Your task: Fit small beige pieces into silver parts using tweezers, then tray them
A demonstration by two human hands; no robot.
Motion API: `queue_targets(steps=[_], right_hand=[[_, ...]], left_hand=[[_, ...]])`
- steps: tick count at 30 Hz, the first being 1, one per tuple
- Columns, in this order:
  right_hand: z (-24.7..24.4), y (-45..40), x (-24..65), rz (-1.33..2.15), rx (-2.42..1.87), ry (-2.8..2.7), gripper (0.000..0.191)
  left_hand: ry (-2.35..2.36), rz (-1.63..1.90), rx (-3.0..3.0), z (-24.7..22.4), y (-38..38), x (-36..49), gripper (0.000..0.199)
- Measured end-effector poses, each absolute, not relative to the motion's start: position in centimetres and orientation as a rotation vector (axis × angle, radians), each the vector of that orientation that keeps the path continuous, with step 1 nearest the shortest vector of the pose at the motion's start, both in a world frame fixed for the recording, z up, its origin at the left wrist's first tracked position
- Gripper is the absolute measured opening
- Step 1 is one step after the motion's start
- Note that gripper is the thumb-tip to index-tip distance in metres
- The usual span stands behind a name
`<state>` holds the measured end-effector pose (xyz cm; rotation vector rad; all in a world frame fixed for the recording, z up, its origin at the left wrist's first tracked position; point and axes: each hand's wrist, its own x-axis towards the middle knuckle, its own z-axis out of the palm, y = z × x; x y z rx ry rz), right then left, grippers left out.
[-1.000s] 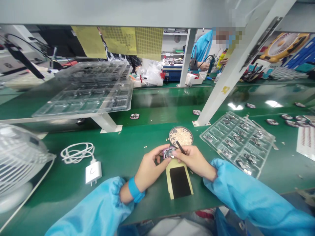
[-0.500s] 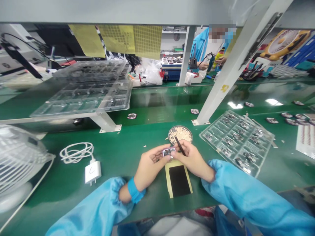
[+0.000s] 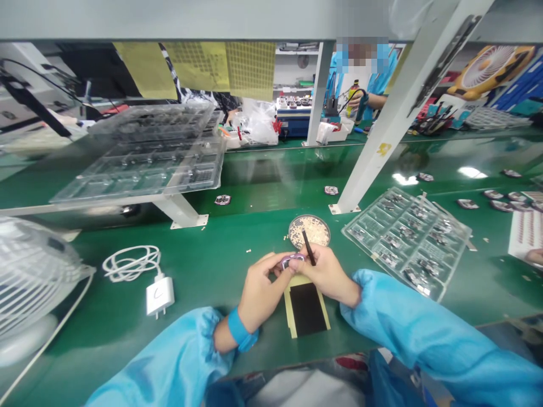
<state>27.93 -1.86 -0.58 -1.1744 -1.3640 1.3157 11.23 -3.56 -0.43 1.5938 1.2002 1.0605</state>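
A small purple-rimmed part (image 3: 292, 260) is held up between my two hands. The fingers and thumb of my left hand (image 3: 263, 288) close round its left side. My right hand (image 3: 326, 274) has its thumb against the part's right side and also grips a dark, thin tool (image 3: 308, 247) that points up and away. Just beyond the fingers lies a round dish (image 3: 316, 230) of small pale pieces. Below the hands a black pad with a yellow border (image 3: 308, 310) rests on the green table.
At right is a clear compartment tray (image 3: 394, 240) with small parts. A slanted post (image 3: 373, 150) stands behind it. A white charger (image 3: 160, 295) and a fan (image 3: 34, 282) are at left, below stacked trays (image 3: 148, 164). A person (image 3: 360, 73) works across the bench.
The part is tilted more and my right thumb covers more of it. My hands are closer together. The person opposite has shifted left. A hand has appeared at the right edge.
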Motion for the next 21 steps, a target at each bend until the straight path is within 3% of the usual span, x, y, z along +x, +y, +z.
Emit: queue_targets(steps=[8, 15, 21], right_hand=[[-1.1, -1.4, 28.0, 1.305, -1.186, -1.447, 0.042], [0.4, -0.7, 30.5, 0.734, -1.007, -1.829, 0.012], [0.0, -0.7, 31.1, 0.662, -0.849, -1.993, 0.009]], left_hand=[[1.201, 1.113, 1.539, -0.9, -3.7, 11.4, 0.022], [1.24, 1.093, 1.813, -0.9, -3.0, 11.1, 0.026], [1.245, 1.063, 1.846, -1.1, -3.0, 11.0, 0.026]])
